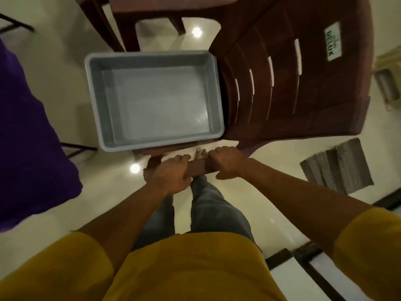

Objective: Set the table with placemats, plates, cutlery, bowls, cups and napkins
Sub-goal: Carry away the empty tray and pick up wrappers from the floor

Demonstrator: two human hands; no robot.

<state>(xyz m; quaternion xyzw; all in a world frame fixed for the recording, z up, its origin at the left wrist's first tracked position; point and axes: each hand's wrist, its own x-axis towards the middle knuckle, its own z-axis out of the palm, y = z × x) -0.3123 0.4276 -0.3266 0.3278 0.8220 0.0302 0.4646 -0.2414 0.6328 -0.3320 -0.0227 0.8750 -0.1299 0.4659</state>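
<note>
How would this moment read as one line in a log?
left hand: gripping chair arm | right hand: gripping chair arm | grey tub: empty, on brown chair seat

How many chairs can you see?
2. One brown chair is right in front, carrying the grey tub, with both hands on its armrest. Part of another chair shows behind it. More may be hidden.

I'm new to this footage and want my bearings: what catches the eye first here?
An empty grey tub sits on the seat of a dark brown plastic chair, mid-frame. Just below it, the left hand and right hand both grip the chair's armrest. Purple cloth fills the left edge.
</note>
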